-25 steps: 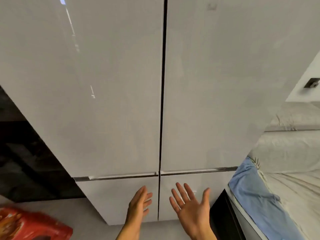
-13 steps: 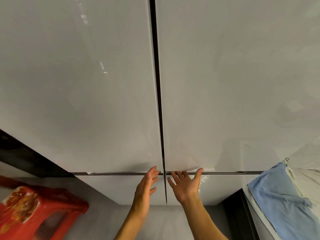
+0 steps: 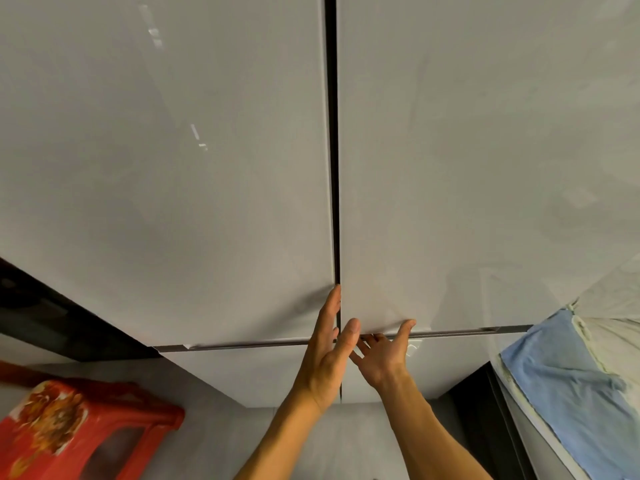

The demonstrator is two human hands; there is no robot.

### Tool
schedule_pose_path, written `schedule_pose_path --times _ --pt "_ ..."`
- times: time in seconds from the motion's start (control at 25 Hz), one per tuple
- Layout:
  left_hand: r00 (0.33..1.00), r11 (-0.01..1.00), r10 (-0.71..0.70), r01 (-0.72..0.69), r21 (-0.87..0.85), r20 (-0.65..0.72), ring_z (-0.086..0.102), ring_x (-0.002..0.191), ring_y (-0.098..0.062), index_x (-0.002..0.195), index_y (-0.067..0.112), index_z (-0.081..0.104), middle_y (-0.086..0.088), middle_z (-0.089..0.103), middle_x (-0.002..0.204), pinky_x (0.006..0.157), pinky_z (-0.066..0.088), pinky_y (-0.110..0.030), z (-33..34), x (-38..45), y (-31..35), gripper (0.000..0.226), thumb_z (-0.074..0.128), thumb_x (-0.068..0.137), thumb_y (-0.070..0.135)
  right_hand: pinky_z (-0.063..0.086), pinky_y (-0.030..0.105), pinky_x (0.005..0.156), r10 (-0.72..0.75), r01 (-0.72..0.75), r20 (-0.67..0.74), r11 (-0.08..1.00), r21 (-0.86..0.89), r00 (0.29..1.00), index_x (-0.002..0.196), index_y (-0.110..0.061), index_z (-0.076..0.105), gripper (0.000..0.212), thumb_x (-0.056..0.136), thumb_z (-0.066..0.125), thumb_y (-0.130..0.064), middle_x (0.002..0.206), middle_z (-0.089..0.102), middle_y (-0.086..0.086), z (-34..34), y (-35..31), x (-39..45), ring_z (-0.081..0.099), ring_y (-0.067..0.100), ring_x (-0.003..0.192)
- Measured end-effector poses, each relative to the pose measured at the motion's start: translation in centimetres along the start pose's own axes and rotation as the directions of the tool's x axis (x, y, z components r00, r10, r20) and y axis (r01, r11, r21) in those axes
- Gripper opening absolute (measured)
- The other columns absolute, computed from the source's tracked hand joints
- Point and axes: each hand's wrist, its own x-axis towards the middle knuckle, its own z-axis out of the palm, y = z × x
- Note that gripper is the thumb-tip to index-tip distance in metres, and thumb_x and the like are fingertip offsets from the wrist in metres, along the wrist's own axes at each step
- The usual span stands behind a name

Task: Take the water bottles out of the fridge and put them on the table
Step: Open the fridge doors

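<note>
Surroundings: red stool [image 3: 79,434] lower L; blue cloth [image 3: 568,393] lower R.
Fridge [image 3: 173,168]: doors closed, fills view; centre seam vertical. Bottles not visible.
L hand [image 3: 327,355]: fingers straight, together, tips at centre seam.
R hand [image 3: 381,358]: fingers curled under R door bottom edge, thumb spread.

Two bare forearms, no sleeves in view, left hand [image 3: 325,355] and right hand [image 3: 381,358] ungloved, no rings, no watch, short nails
</note>
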Motion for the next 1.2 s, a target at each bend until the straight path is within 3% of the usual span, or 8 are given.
schedule_pose_path --times 0.12,0.32,0.44,0.68,0.84,1.04,1.12,1.2 --pt "1.0 1.0 0.013 -0.013 -0.006 0.021 0.029 0.138 0.008 0.148 0.041 0.021 0.021 0.029 0.154 0.115 0.027 -0.026 -0.7 0.0 0.0 0.095 0.044 0.067 0.085 0.033 0.06 0.11 -0.006 0.006 -0.016 1.0 -0.001 1.0 0.148 -0.009 0.032 0.117 0.067 0.031 -0.093 0.144 0.049 0.015 0.2 0.2 0.1 0.046 0.036 0.132" --pt "0.998 1.0 -0.006 0.005 0.002 0.06 0.029 0.123 0.03 0.147 0.043 0.019 0.027 0.026 0.151 0.095 0.035 0.0 -0.8 0.0 0.4 0.102 0.043 0.06 0.089 0.032 0.064 0.109 -0.014 0.014 -0.018 1.0 0.015 1.0 0.149 -0.01 0.031 0.117 0.066 0.031 -0.093 0.146 0.046 0.014 0.4 0.4 0.1 0.043 0.036 0.134" --pt "0.998 1.0 -0.003 0.003 -0.002 0.061 0.031 0.123 0.028 0.147 0.04 0.023 0.025 0.03 0.15 0.088 0.034 0.008 -1.2 0.4 0.4 0.1 0.044 0.061 0.088 0.032 0.064 0.109 -0.02 0.021 -0.01 0.999 0.04 1.0 0.148 -0.009 0.032 0.115 0.069 0.032 -0.092 0.145 0.047 0.014 0.5 0.5 0.2 0.043 0.036 0.134" --pt "0.998 0.999 0.018 -0.015 -0.048 0.053 0.043 0.126 0.011 0.141 0.033 0.036 0.017 0.044 0.143 0.09 0.04 0.0 -2.1 1.3 0.3 0.069 0.047 0.079 0.061 0.037 0.063 0.105 -0.031 0.034 -0.054 0.998 0.052 0.998 0.137 -0.011 0.044 0.105 0.068 0.036 -0.091 0.127 0.058 0.016 -0.7 1.2 -0.3 0.055 0.037 0.118" --pt "0.997 0.999 0.018 -0.016 -0.038 0.069 0.042 0.131 0.002 0.144 0.041 0.029 0.02 0.039 0.147 0.087 0.044 -0.002 -1.8 0.5 0.0 0.075 0.05 0.076 0.064 0.038 0.06 0.107 -0.031 0.033 -0.079 0.999 0.021 0.996 0.136 -0.008 0.045 0.102 0.072 0.037 -0.088 0.128 0.058 0.019 -1.8 1.0 -1.4 0.056 0.038 0.118" --pt "0.99 0.994 0.073 -0.062 -0.086 0.121 0.042 0.127 0.008 0.146 0.043 0.025 0.02 0.036 0.15 0.087 0.044 -0.004 -2.4 -0.6 1.6 0.073 0.05 0.079 0.06 0.041 0.056 0.105 -0.083 0.074 -0.194 0.996 -0.056 0.977 0.131 -0.005 0.046 0.092 0.08 0.037 -0.081 0.119 0.061 0.02 -2.2 1.8 -4.3 0.058 0.039 0.112" --pt "0.977 0.995 0.093 -0.082 -0.066 0.194 0.038 0.133 0.0 0.142 0.052 0.026 0.021 0.033 0.151 0.103 0.038 -0.02 -2.8 -1.7 1.9 0.072 0.049 0.075 0.067 0.044 0.051 0.101 -0.162 0.118 -0.291 0.98 -0.163 0.943 0.131 -0.006 0.047 0.078 0.089 0.036 -0.071 0.114 0.061 0.016 -1.8 3.2 -7.4 0.059 0.037 0.108" --pt "0.951 0.994 0.088 -0.067 -0.081 0.297 0.042 0.132 -0.001 0.138 0.053 0.033 0.021 0.042 0.146 0.109 0.037 -0.029 -2.9 -3.0 1.8 0.067 0.05 0.076 0.069 0.047 0.045 0.091 -0.4 0.26 -0.435 0.901 -0.347 0.807 0.129 -0.012 0.049 0.053 0.096 0.042 -0.053 0.115 0.058 0.013 -1.6 5.3 -11.1 0.059 0.033 0.102"
